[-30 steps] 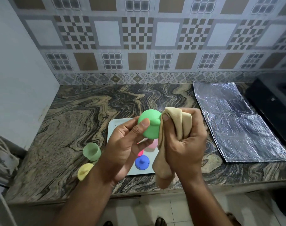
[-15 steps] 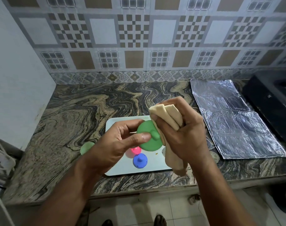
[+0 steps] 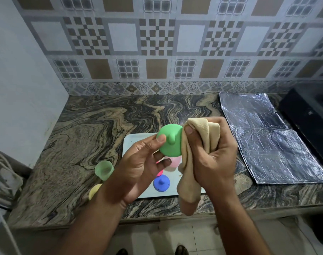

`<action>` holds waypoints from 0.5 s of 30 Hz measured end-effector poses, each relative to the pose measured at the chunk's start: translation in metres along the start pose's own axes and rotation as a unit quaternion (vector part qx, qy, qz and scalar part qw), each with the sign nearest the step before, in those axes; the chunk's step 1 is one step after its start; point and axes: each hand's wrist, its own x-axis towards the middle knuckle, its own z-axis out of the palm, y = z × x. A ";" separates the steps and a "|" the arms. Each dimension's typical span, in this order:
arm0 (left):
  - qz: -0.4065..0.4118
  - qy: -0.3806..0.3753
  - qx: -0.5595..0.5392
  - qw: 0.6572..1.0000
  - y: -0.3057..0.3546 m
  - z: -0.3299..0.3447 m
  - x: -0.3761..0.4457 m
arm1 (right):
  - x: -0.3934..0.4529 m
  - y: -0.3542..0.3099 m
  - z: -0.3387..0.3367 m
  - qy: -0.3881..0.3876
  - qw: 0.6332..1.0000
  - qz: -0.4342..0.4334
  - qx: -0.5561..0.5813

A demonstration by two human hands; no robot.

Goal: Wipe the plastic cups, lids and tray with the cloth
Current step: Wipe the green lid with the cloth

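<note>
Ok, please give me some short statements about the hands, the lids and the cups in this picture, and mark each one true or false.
1. The left hand holds the green lid. True.
2. The cloth lies flat on the tray. False: the right hand grips it, bunched, against the green lid.
3. The blue lid rests on the tray. True.
4. The green cup stands on the tray. False: it stands on the counter, left of the tray.
5. The foil sheet covers the tray. False: it lies on the counter to the right.
</note>
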 end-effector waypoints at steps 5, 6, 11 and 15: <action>0.020 0.041 0.064 0.997 -0.006 -0.005 -0.003 | -0.013 0.005 0.002 0.033 0.992 -0.050 -0.109; 0.028 0.042 0.100 0.994 -0.005 -0.006 -0.005 | -0.016 0.005 0.001 0.025 0.987 -0.070 -0.144; 0.051 -0.012 0.223 0.973 0.011 -0.003 -0.010 | -0.011 0.001 0.000 0.002 0.971 -0.114 -0.211; 0.048 -0.030 0.215 0.975 0.014 -0.002 -0.010 | 0.005 0.006 -0.002 0.000 0.992 -0.031 -0.122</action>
